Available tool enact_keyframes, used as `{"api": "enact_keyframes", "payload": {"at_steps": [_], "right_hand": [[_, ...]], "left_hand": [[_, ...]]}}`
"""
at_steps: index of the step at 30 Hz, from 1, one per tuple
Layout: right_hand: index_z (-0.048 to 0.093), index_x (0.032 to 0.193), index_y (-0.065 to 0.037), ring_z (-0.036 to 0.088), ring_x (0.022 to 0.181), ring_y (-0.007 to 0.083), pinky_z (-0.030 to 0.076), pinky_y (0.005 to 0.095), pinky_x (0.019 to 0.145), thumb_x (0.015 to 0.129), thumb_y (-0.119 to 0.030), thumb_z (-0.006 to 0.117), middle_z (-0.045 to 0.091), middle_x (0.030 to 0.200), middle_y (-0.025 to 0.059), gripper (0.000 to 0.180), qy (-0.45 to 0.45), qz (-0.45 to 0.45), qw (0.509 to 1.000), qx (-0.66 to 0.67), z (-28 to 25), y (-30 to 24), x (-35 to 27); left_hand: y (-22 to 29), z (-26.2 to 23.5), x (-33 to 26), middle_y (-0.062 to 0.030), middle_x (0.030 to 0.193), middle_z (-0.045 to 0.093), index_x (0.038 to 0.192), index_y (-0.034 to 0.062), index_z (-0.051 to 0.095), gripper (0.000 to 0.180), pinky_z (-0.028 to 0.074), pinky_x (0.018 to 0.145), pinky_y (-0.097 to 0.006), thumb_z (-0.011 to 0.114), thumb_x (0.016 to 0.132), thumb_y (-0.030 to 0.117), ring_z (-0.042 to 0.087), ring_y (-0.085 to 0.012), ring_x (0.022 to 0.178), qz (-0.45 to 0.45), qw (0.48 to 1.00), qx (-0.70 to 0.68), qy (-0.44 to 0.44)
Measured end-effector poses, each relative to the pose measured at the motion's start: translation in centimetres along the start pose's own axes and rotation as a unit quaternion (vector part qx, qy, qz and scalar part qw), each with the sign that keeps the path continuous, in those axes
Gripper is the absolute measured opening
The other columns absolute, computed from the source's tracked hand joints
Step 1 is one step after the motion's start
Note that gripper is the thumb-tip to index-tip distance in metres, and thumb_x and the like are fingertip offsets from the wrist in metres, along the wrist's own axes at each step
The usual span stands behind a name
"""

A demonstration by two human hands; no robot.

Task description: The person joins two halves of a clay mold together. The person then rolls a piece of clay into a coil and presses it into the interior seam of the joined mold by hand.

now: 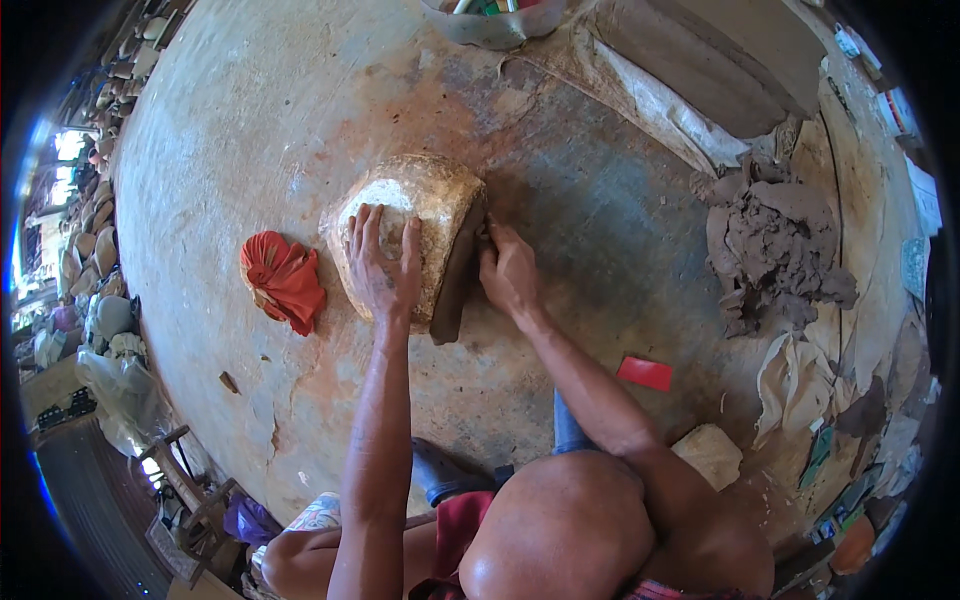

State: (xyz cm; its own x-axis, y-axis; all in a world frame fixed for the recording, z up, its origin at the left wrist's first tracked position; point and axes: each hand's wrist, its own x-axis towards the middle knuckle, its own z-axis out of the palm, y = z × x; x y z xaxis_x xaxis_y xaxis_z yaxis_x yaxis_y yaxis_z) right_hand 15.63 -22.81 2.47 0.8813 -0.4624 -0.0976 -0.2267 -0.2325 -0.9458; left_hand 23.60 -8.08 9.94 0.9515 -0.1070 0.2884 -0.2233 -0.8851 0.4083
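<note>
A rounded, pale, dusty mould [430,205] lies on the stained concrete floor [250,120]. My left hand [383,265] rests flat on top of it, fingers spread. A dark slab of wet clay [458,285] leans against the mould's right side. My right hand [508,272] presses its fingertips against that clay at the mould's edge.
A crumpled orange cloth [283,280] lies left of the mould. A heap of grey clay lumps [775,240] sits at the right. A small red flat piece [645,373] and a pale stone [708,455] lie near my right arm. A bowl [495,22] stands at the top.
</note>
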Motion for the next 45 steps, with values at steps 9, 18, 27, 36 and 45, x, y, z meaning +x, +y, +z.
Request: {"api": "enact_keyframes", "payload": {"at_steps": [9,18,27,36,45], "right_hand": [[0.071,0.122,0.003,0.070,0.105,0.0470,0.056,0.0500,0.092,0.084,-0.002,0.066,0.074,0.107,0.0264,0.039,-0.027,-0.020,0.999,0.002,-1.6,2.3,-2.7],[0.071,0.125,0.001,0.068,0.104,0.0443,0.055,0.0475,0.093,0.084,-0.005,0.066,0.070,0.109,0.0246,0.041,-0.006,-0.032,0.999,-0.036,-1.9,2.5,-2.0],[0.072,0.120,0.002,0.065,0.108,0.0452,0.053,0.0507,0.094,0.083,-0.010,0.065,0.065,0.115,0.0244,0.040,-0.094,0.048,0.991,-0.079,-0.8,-0.1,-2.9],[0.070,0.123,0.001,0.070,0.111,0.0408,0.056,0.0443,0.095,0.080,0.002,0.067,0.069,0.124,0.0211,0.043,-0.033,-0.041,0.999,0.012,-2.3,2.7,-4.7],[0.064,0.125,0.001,0.071,0.109,0.0418,0.056,0.0452,0.094,0.082,0.002,0.069,0.073,0.116,0.0236,0.043,-0.107,0.048,0.993,-0.004,-0.6,0.6,-3.7]], "left_hand": [[0.0,-0.1,0.0,-0.0219,0.151,0.059,0.137,0.0015,0.067,0.060,0.034,0.124,-0.050,0.078,0.094,0.042,0.047,-0.0410,0.148,-0.012,1.000,0.002,-0.013],[-0.1,0.3,0.0,-0.0216,0.151,0.060,0.136,0.0018,0.068,0.059,0.034,0.124,-0.050,0.077,0.094,0.043,0.047,-0.0409,0.147,-0.002,1.000,0.004,-0.008],[-0.6,-0.1,0.1,-0.0217,0.150,0.060,0.135,0.0013,0.068,0.060,0.035,0.124,-0.049,0.078,0.093,0.044,0.049,-0.0404,0.147,-0.005,1.000,-0.003,-0.003],[-0.2,0.1,0.0,-0.0225,0.149,0.061,0.134,0.0006,0.068,0.060,0.036,0.123,-0.049,0.077,0.094,0.044,0.050,-0.0414,0.145,0.001,1.000,-0.001,-0.001],[-0.3,-0.1,-0.1,-0.0221,0.150,0.060,0.136,0.0016,0.068,0.061,0.035,0.124,-0.049,0.076,0.094,0.046,0.048,-0.0408,0.147,-0.008,1.000,0.007,-0.007]]}}
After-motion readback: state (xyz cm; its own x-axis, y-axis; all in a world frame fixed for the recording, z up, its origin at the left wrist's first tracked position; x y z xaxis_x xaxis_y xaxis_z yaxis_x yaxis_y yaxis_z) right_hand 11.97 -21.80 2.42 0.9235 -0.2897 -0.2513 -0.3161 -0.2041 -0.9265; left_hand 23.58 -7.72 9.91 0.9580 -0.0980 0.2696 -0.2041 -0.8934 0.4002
